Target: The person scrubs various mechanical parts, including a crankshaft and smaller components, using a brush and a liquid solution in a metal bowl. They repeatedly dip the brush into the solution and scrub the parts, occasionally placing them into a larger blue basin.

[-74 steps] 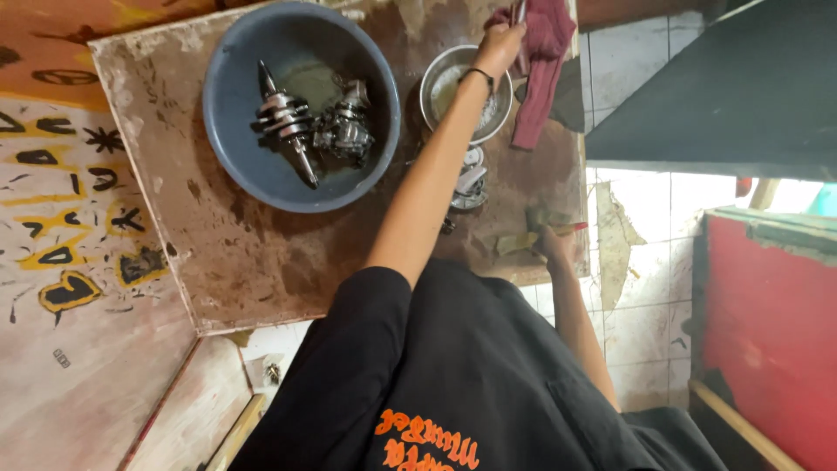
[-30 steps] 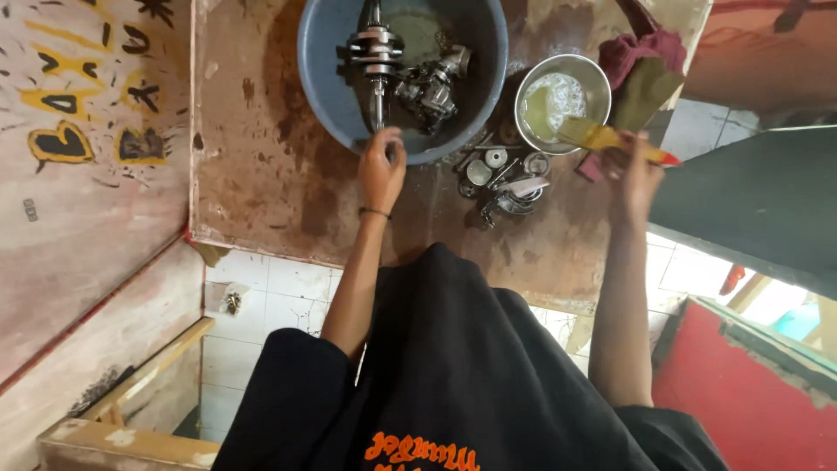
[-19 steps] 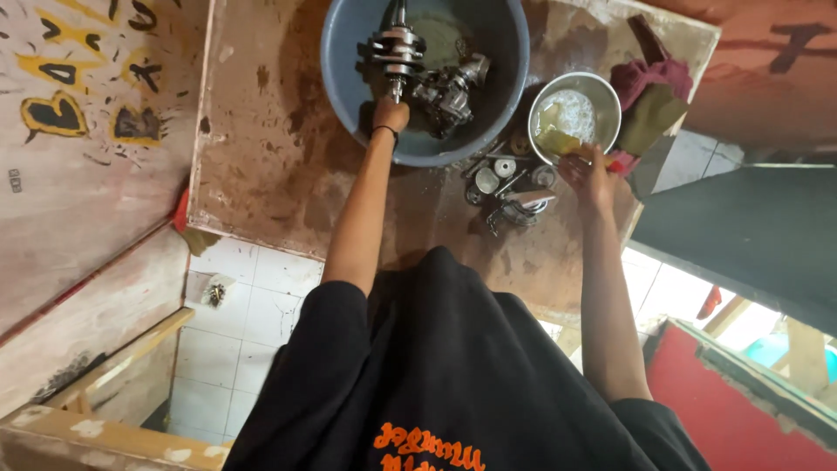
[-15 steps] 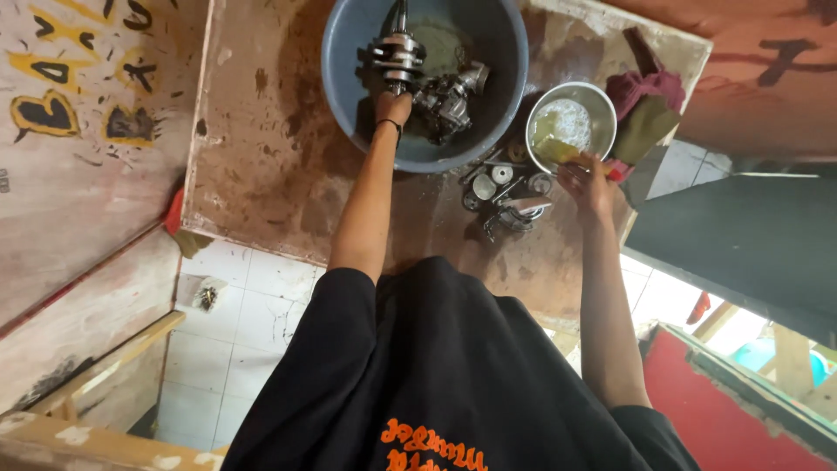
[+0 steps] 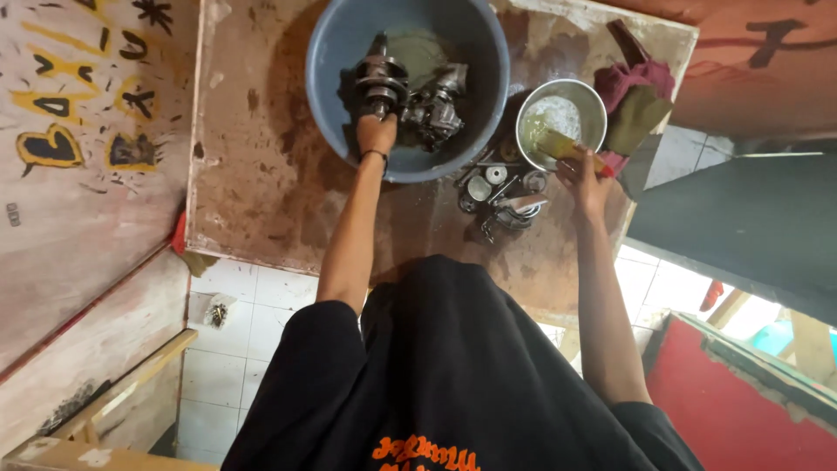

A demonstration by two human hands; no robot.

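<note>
The left hand [image 5: 377, 133], at upper centre of the frame, was closed around the near shaft end of a crankshaft [image 5: 381, 80] that lay in a blue basin [image 5: 318, 61]. Just right of the crankshaft in the basin sat a second metal engine part [image 5: 433, 106], and a shallow pool of murky liquid showed on the basin floor behind both. The right hand [image 5: 582, 179], right of centre, gripped a brush [image 5: 567, 146] by its handle, with the yellow bristles resting in a small steel bowl [image 5: 596, 103] of pale liquid in the upper right. Between basin and bowl, a cluster of small metal parts [image 5: 504, 190] lay on the stained brown table [image 5: 253, 183]. A red rag [image 5: 634, 75] and an olive cloth [image 5: 636, 118] were heaped at the table's upper-right corner, touching the bowl's far side. To judge by the scene, the cleaning was only partly along: the brush was loaded in the bowl but not yet on the crankshaft, both big parts sat in the basin looking grimy, and the small pieces waited on the table. White floor tiles [image 5: 253, 296] showed below the table edge at lower left.
</note>
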